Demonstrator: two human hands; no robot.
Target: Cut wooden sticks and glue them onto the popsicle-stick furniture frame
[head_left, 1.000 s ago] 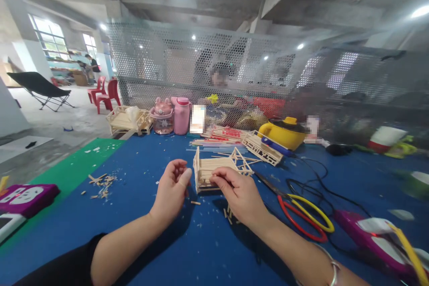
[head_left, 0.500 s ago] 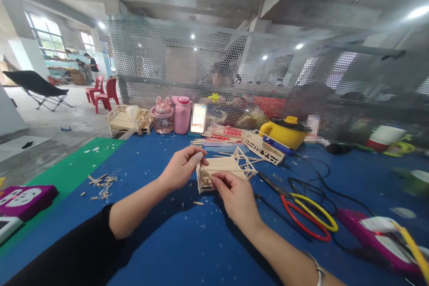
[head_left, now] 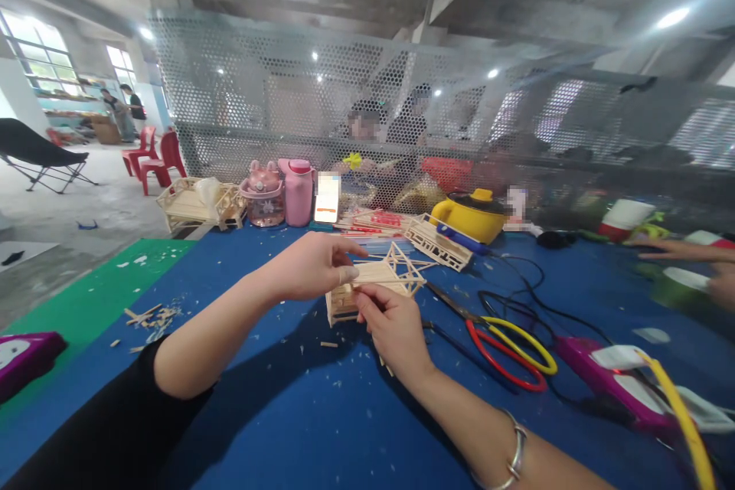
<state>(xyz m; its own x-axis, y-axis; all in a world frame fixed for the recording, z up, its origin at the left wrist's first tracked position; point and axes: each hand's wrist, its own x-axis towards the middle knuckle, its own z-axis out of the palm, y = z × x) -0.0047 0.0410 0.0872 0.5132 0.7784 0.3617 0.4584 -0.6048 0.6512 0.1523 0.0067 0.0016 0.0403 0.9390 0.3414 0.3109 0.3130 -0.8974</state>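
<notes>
A small model of thin wooden sticks [head_left: 373, 273], with a planked deck and triangular end frames, rests on the blue table. Over its left end hovers my left hand [head_left: 313, 264], thumb and forefinger apart, with nothing visible between them. My right hand [head_left: 396, 325] is closed in a pinch at the model's front edge. A thin wooden stick [head_left: 387, 366] pokes out beneath that hand; its upper part is hidden by the fingers. Right of the model lie scissors [head_left: 511, 348] with one red and one yellow handle.
Wood scraps [head_left: 152, 318] lie on the left. Behind stand another stick model [head_left: 198, 207], a pink bottle [head_left: 298, 195], a lit phone [head_left: 327, 199], a railed wooden piece [head_left: 439, 241] and a yellow pot [head_left: 474, 218]. Black cables [head_left: 517, 306] run right. Another person's hands [head_left: 689, 251] show at far right.
My left hand has lifted from the model's left corner, its thumb and forefinger spreading. My right hand stays pinched at the front edge. The view has turned slightly right, and another person's hands appear.
</notes>
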